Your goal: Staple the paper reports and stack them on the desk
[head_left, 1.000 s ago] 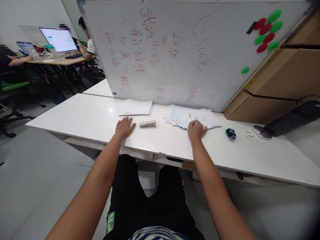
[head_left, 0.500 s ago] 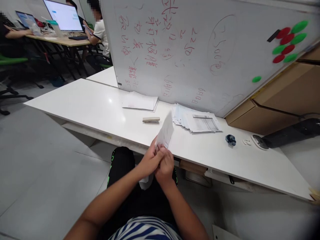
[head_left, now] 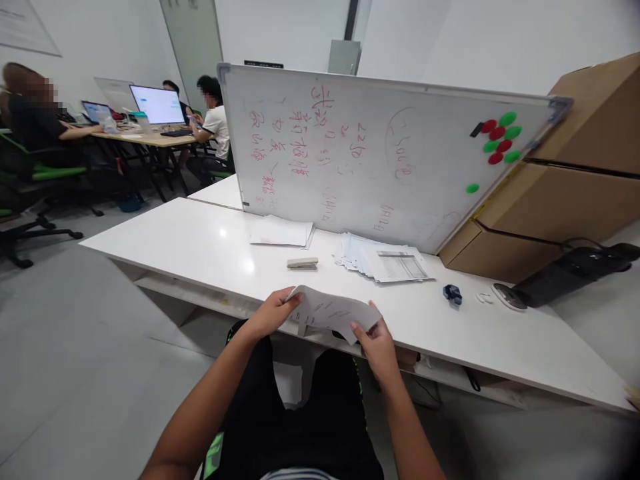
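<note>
A printed sheet of paper (head_left: 333, 310) is stretched sideways between my hands, slightly bowed, just over the desk's front edge. My left hand (head_left: 275, 312) pinches its left end with the thumb on top. At the right end, my right hand (head_left: 376, 337) grips the paper between thumb and fingers. Whether it is one sheet or a few together I cannot tell. Beyond the paper lies a beige stapler (head_left: 303, 263) on the white desk (head_left: 200, 243). Behind that are a small stack of white papers (head_left: 280, 232) and, further right, a fanned pile of printed sheets (head_left: 385, 260).
A whiteboard (head_left: 350, 160) with red writing and magnets leans along the desk's back. Cardboard boxes (head_left: 530, 220) are stacked at the right, near a dark blue object (head_left: 453, 295) and a black bottle-like object (head_left: 560, 270). People sit at a far-left table (head_left: 150, 139).
My hands were together with the paper held upright; now they are apart, with the paper spread sideways between them. The camera view has tilted up.
</note>
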The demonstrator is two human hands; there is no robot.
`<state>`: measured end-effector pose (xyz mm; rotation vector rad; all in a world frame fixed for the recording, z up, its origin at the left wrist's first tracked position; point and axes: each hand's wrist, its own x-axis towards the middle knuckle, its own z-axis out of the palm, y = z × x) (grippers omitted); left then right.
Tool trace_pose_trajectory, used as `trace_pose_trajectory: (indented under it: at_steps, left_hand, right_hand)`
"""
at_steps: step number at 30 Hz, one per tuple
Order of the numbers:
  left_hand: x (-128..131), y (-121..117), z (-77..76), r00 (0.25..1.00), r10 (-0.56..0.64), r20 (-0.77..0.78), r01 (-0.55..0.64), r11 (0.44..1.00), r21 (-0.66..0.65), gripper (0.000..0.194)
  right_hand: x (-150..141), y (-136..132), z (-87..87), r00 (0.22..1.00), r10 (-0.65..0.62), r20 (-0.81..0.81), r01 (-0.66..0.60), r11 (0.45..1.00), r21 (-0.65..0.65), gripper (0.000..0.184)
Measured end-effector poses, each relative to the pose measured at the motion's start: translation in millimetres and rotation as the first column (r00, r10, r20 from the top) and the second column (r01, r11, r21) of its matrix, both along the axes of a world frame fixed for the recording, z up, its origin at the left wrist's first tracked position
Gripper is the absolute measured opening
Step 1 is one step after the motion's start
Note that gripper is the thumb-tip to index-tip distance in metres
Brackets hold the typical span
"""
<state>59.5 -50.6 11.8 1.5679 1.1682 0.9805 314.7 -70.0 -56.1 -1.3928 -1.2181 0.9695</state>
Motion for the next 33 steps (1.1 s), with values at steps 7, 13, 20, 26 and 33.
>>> trace_pose_trajectory:
  at_steps: [7, 13, 20, 26, 33]
  left_hand:
    - [24, 5, 28.5, 0.998, 0.064, -0.014, -0.059, 0.965, 0.257, 0.042]
    - [34, 13, -20.0, 0.965, 0.240, -0.102, -0.217, 0.956, 0.199, 0.045]
    - [35, 19, -35.5, 0.955, 0.294, -0.045, -0.286, 0.949, 0.133, 0.044]
    - [31, 22, -28.9, 0.958, 0.268, -0.104, -0.261, 0.962, 0.077, 0.039]
    - [47, 50, -34.1, 0.811, 0.244, -0.531, -0.177, 0.969, 0.174, 0.044]
  right_hand:
    - [5, 21, 53.8, 0.972, -0.207, 0.110, 0.174, 0.951, 0.255, 0.046]
    - [-4, 26, 22.9, 0.975, -0.150, 0.167, 0.119, 0.976, 0.182, 0.047]
    - [-4, 23, 17.6, 0.941, -0.149, 0.304, 0.087, 0.974, 0.208, 0.044]
    - [9, -20, 5.3, 0.934, 0.005, 0.357, 0.010, 0.999, -0.042, 0.038]
    - [12, -49, -13.5, 0.923, 0.284, -0.258, -0.345, 0.909, -0.234, 0.040]
